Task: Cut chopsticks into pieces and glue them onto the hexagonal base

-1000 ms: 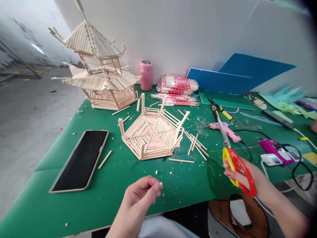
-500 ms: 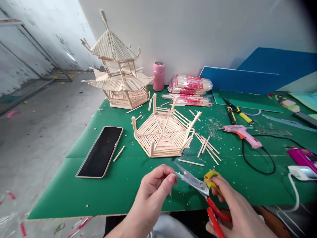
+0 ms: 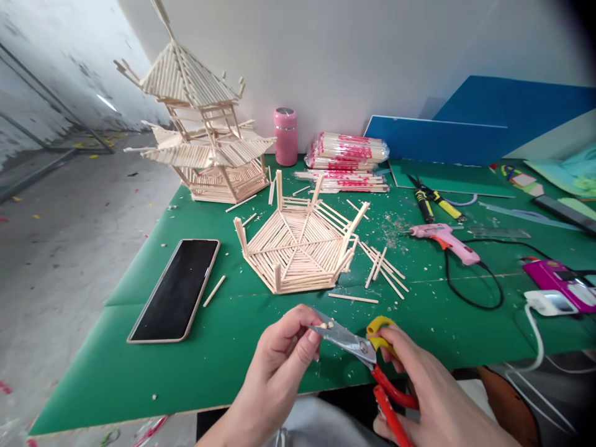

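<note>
My left hand [image 3: 286, 351] is closed near the front edge of the table, its thumb and fingers pinched at the tips of the scissors' blades; a small wooden bit shows there, mostly hidden by the fingers. My right hand [image 3: 419, 379] grips the scissors [image 3: 347, 340] by their yellow and red handles, and the blades lie nearly together, pointing left. Beyond the hands rests a hexagonal stick base [image 3: 298, 248] with upright posts and low railings. Several cut sticks [image 3: 384, 270] lie to its right, and a single stick [image 3: 352, 298] lies in front.
A stick pagoda [image 3: 195, 136] stands at the back left, beside a pink bottle [image 3: 285, 138] and packs of sticks [image 3: 347, 152]. A phone [image 3: 174, 290] lies left. Rightward are pliers [image 3: 433, 198], a pink glue gun [image 3: 447, 241] with its cord, and a magenta device [image 3: 559, 282].
The scissors' blades have moved together at my left fingertips, and small pale bits now show on them. The view has shifted slightly, with both hands still close together.
</note>
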Demonstrator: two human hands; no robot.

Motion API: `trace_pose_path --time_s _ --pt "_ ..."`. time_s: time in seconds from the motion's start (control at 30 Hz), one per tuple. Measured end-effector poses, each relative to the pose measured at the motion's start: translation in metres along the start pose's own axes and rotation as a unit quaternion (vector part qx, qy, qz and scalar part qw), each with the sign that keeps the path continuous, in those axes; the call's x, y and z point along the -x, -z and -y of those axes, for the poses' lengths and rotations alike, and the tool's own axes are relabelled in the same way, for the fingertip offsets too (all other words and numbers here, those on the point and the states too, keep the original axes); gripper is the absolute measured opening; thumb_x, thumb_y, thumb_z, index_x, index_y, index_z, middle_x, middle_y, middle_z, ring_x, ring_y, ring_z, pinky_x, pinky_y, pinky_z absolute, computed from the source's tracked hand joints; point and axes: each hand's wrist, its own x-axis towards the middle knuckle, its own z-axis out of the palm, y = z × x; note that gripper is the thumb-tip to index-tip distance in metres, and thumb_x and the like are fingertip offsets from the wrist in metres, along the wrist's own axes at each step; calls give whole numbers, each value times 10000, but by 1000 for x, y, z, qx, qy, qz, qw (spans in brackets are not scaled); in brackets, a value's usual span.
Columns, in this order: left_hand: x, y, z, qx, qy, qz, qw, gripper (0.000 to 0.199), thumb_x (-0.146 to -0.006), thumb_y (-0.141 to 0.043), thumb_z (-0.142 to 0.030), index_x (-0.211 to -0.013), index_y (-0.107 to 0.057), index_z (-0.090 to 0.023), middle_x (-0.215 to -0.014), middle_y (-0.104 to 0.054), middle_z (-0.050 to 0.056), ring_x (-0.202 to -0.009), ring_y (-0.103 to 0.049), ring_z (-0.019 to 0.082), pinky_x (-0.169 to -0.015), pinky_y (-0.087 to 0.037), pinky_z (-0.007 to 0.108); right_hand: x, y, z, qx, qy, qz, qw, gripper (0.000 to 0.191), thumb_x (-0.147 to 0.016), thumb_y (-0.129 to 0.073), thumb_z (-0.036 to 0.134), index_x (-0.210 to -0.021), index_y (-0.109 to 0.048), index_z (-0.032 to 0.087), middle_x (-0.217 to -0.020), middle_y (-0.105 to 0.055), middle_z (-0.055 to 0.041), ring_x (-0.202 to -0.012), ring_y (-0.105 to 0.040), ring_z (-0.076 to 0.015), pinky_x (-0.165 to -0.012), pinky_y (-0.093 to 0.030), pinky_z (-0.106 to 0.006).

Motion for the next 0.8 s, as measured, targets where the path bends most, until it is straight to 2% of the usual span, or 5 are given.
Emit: trace_pose_path --time_s 0.13,0.3,0.5,0.63,0.8 --pt "-1 3 3 -9 -5 12 1000 129 -848 -490 -268 -807 -590 -197 -857 -548 24 -651 -462 119 -605 -374 236 -2 1 4 -21 -15 25 999 774 -554 -653 239 -1202 -231 192 -977 -615 -125 -823 -644 -242 -655 -556 -280" --pt "0 5 7 11 -29 16 999 119 -848 -495 -276 -836 -586 -200 -881 -558 27 -643 -463 111 -590 -380 229 -4 7 12 -54 -85 91 991 649 -577 -602 213 -1168 -346 131 -1012 -599 -131 -893 -611 -226 -737 -523 -274" --pt "2 7 9 27 -34 25 999 115 -858 -483 -252 -850 -590 -209 -889 -555 26 -672 -466 112 -602 -391 224 1 4 12 -60 -103 130 984 734 -618 -568 243 -1265 -263 77 -1152 -534 -177 -1024 -551 -236 -859 -462 -297" --pt "2 9 10 42 -38 33 998 111 -860 -481 -233 -859 -591 -215 -886 -551 23 -682 -462 111 -601 -394 215 1 2 12 -68 -118 156 978 746 -621 -560 232 -1279 -244 79 -1183 -512 -182 -1052 -533 -237 -877 -447 -309" --pt "1 11 11 36 -32 31 998 100 -854 -492 -224 -839 -588 -201 -882 -549 22 -667 -459 102 -606 -393 210 -3 5 16 -92 -123 148 977 729 -615 -579 242 -1262 -278 91 -1186 -514 -170 -1034 -538 -236 -861 -449 -304"
